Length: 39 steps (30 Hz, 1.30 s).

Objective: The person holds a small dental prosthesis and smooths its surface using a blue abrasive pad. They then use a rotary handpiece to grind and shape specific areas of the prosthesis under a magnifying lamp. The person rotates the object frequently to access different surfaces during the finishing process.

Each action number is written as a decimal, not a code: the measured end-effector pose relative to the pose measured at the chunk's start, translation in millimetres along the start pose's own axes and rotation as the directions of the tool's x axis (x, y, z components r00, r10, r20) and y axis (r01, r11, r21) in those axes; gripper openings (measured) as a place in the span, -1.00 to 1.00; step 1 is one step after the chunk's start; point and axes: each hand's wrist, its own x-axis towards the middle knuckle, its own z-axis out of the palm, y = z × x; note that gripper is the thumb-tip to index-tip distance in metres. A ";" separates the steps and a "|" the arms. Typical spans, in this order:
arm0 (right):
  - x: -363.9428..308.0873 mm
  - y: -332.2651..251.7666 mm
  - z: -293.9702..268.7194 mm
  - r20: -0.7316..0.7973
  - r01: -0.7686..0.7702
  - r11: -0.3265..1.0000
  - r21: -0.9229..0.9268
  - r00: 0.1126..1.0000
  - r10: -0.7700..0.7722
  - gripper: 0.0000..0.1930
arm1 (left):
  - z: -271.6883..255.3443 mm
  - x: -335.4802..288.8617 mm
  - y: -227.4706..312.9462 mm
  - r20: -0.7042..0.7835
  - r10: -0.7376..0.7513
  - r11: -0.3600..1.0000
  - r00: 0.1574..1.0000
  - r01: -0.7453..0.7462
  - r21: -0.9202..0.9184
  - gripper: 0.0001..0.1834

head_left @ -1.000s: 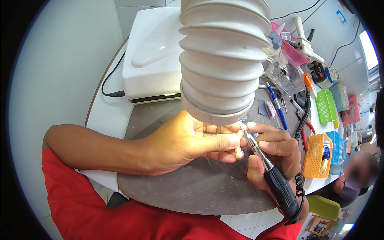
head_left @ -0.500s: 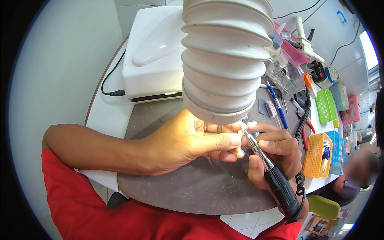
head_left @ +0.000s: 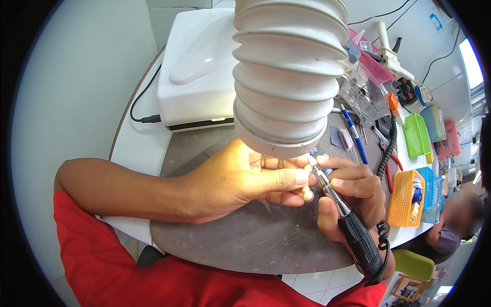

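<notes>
My left hand (head_left: pixel 240 181) reaches in from the left, thumb and fingers pinched around a small cream-coloured, tooth-like piece (head_left: pixel 307 194). Most of that piece is hidden by the fingers; a rounded end sticks out below the thumb. In my right hand (head_left: pixel 362 192) is a rotary handpiece (head_left: pixel 356 230) with a black grip and a metal nose, held like a pen. Its pale pointed tip (head_left: pixel 311 160) meets the upper end of the cream piece or sits very close; I cannot tell which. Both hands are just below the mouth of a white corrugated hose (head_left: pixel 289 77).
Behind my left hand stands a white machine (head_left: pixel 197 61). A grey mat (head_left: pixel 230 245) covers the worktop. To the right lie a blue pen (head_left: pixel 355 135), red-handled pliers (head_left: pixel 389 176), a coiled black cord (head_left: pixel 387 153) and coloured baskets, including an orange one (head_left: pixel 399 197). Another person (head_left: pixel 445 240) sits at far right.
Almost nothing differs. The cream piece and the handpiece's tip have shifted very slightly, and both hands keep their grips.
</notes>
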 end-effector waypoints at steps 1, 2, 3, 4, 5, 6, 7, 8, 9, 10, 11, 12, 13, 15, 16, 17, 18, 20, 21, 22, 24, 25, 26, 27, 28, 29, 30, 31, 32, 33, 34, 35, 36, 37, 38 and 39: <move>0.0 -0.5 -0.5 0.005 -0.003 1.000 -0.005 1.000 0.003 -0.69 | 0.6 -0.2 0.7 -0.006 -0.004 1.000 1.000 0.004 0.000 -0.64; -0.1 -0.8 -0.5 0.011 -0.005 1.000 -0.010 1.000 0.005 -0.69 | 0.2 -0.3 0.2 -0.006 -0.004 1.000 1.000 0.004 -0.004 -0.64; 0.4 -0.3 0.0 0.010 0.008 1.000 -0.001 1.000 -0.008 -0.69 | -0.6 -0.4 -0.6 -0.005 -0.004 1.000 1.000 0.004 -0.007 -0.65; 1.3 0.6 0.7 0.008 0.022 1.000 0.008 1.000 -0.022 -0.68 | -1.0 -0.5 -1.1 -0.005 -0.003 1.000 1.000 0.003 -0.010 -0.65; 1.9 0.8 1.1 0.005 0.034 0.999 0.016 0.999 -0.034 -0.68 | -0.8 -0.4 -0.8 -0.006 -0.006 1.000 1.000 0.006 -0.010 -0.65; 2.0 0.4 1.2 0.006 0.025 1.000 0.009 1.000 -0.025 -0.68 | -0.4 -0.4 -0.2 -0.008 -0.009 1.000 1.000 0.009 -0.010 -0.66; 2.3 -0.2 1.2 0.006 0.016 1.000 0.003 1.000 -0.016 -0.69 | 0.0 -0.4 0.3 -0.009 -0.012 1.000 1.000 0.011 -0.010 -0.66; 2.5 -0.3 1.4 0.006 0.008 1.000 -0.002 1.000 -0.008 -0.69 | 0.0 -0.5 0.5 -0.011 -0.011 1.000 1.000 0.011 -0.013 -0.66; 2.3 -0.2 1.2 0.011 0.012 1.000 -0.004 1.000 -0.012 -0.69 | 0.0 -0.7 0.6 -0.013 -0.011 1.000 1.000 0.011 -0.016 -0.66; 2.0 0.1 0.8 0.015 0.016 1.000 -0.005 1.000 -0.016 -0.69 | -0.2 -0.8 0.6 -0.015 -0.011 1.000 1.000 0.011 -0.019 -0.66; 1.8 -0.2 0.0 0.019 0.018 1.000 -0.010 1.000 -0.018 -0.69 | 0.0 -0.5 0.9 -0.010 -0.010 1.000 1.000 0.010 -0.020 -0.66; 1.7 -0.2 0.0 0.011 0.021 1.000 -0.009 1.000 -0.021 -0.69 | 0.2 -0.1 1.1 -0.006 -0.009 1.000 1.000 0.009 -0.021 -0.66; 1.6 0.1 0.4 0.002 0.024 1.000 -0.009 1.000 -0.024 -0.69 | 0.4 0.2 1.3 -0.001 -0.009 1.000 1.000 0.009 -0.021 -0.66; 2.3 1.3 1.7 -0.005 0.034 0.999 -0.001 0.999 -0.034 -0.69 | -0.7 -0.4 0.2 0.005 0.003 0.999 1.000 -0.003 -0.034 -0.66; 3.0 1.8 2.2 -0.005 0.038 0.999 0.003 0.999 -0.038 -0.69 | -1.1 -0.7 -0.2 0.008 0.009 0.999 1.000 -0.009 -0.041 -0.65; 3.0 1.3 1.8 -0.006 0.042 0.999 0.002 0.999 -0.042 -0.69 | -0.8 -0.6 -0.1 0.011 0.011 0.999 1.000 -0.011 -0.043 -0.66; 2.6 1.2 1.5 -0.008 0.037 0.999 0.004 0.999 -0.037 -0.69 | -0.5 -0.5 0.1 0.014 0.013 0.999 1.000 -0.013 -0.044 -0.66; 2.1 2.0 1.4 -0.011 0.030 0.999 0.010 0.999 -0.030 -0.68 | -0.5 -0.5 0.0 0.012 0.011 0.999 1.000 -0.011 -0.050 -0.66; 2.5 2.0 1.3 -0.004 0.036 0.999 0.009 0.999 -0.036 -0.68 | -0.7 -0.7 -0.5 0.007 0.007 0.999 1.000 -0.007 -0.054 -0.66; 3.3 1.8 1.1 0.003 0.042 0.999 0.008 0.999 -0.042 -0.68 | -0.9 -0.8 -0.9 0.002 0.003 0.998 1.000 -0.003 -0.057 -0.67; 3.6 1.7 1.0 0.013 0.048 0.999 0.009 0.999 -0.048 -0.68 | -1.4 -1.0 -1.5 0.009 0.008 0.998 1.000 -0.008 -0.061 -0.67; 3.4 1.9 1.1 0.016 0.049 0.999 0.013 0.999 -0.049 -0.68 | -1.6 -1.1 -1.7 0.011 0.011 0.998 1.000 -0.010 -0.063 -0.67; 3.2 1.0 0.5 0.019 0.048 0.999 0.012 0.999 -0.048 -0.69 | -1.1 -1.1 -0.9 0.011 0.003 0.998 1.000 -0.002 -0.058 -0.67; 2.9 0.2 0.2 0.014 0.043 0.999 0.007 0.999 -0.043 -0.69 | -0.5 -1.1 0.4 0.010 -0.006 0.999 1.000 0.006 -0.054 -0.67; 2.6 -0.6 0.0 0.009 0.039 0.999 0.001 0.999 -0.039 -0.69 | 0.0 -1.0 1.3 0.010 -0.014 0.999 1.000 0.014 -0.050 -0.67; 2.4 0.2 0.8 0.005 0.038 0.999 0.003 0.999 -0.038 -0.69 | -0.6 -1.1 0.5 0.011 -0.011 0.998 1.000 0.011 -0.054 -0.67; 2.6 1.0 1.1 0.007 0.044 0.999 0.009 0.999 -0.044 -0.69 | -1.4 -1.0 -0.6 0.013 -0.007 0.998 1.000 0.008 -0.058 -0.67; 3.0 1.8 1.3 0.010 0.049 0.999 0.015 0.999 -0.049 -0.69 | -1.8 -1.1 -1.3 0.016 -0.004 0.998 1.000 0.005 -0.062 -0.67; 3.1 1.8 0.9 0.011 0.053 0.998 0.017 0.999 -0.054 -0.69 | -1.9 -1.0 -0.8 0.011 -0.014 0.998 1.000 0.014 -0.056 -0.67; 2.8 1.1 0.9 0.006 0.042 0.999 -0.002 0.999 -0.042 -0.69 | -1.9 -0.9 0.0 0.006 -0.024 0.998 1.000 0.024 -0.050 -0.67; 2.2 0.0 1.1 -0.001 0.031 0.999 -0.021 1.000 -0.031 -0.69 | -1.6 -0.8 0.7 0.002 -0.034 0.998 0.999 0.034 -0.043 -0.67; 2.2 0.1 1.7 -0.006 0.022 0.999 -0.035 1.000 -0.022 -0.69 | -1.0 -1.1 1.3 -0.001 -0.027 0.999 1.000 0.027 -0.043 -0.67; 2.1 1.2 2.1 -0.007 0.026 0.999 -0.023 1.000 -0.026 -0.69 | -0.1 -1.2 1.9 -0.004 -0.021 0.999 1.000 0.020 -0.043 -0.66; 1.9 2.8 2.5 -0.008 0.029 1.000 -0.012 1.000 -0.029 -0.69 | 0.4 -1.4 2.1 -0.006 -0.014 0.999 1.000 0.014 -0.043 -0.66; 1.8 3.2 2.1 -0.008 0.031 1.000 -0.005 0.999 -0.031 -0.69 | 0.2 -1.4 1.5 -0.005 -0.014 0.999 1.000 0.014 -0.050 -0.66; 2.2 2.8 1.5 -0.001 0.038 0.999 -0.002 0.999 -0.038 -0.69 | -0.3 -1.4 0.5 -0.005 -0.014 0.998 1.000 0.014 -0.056 -0.66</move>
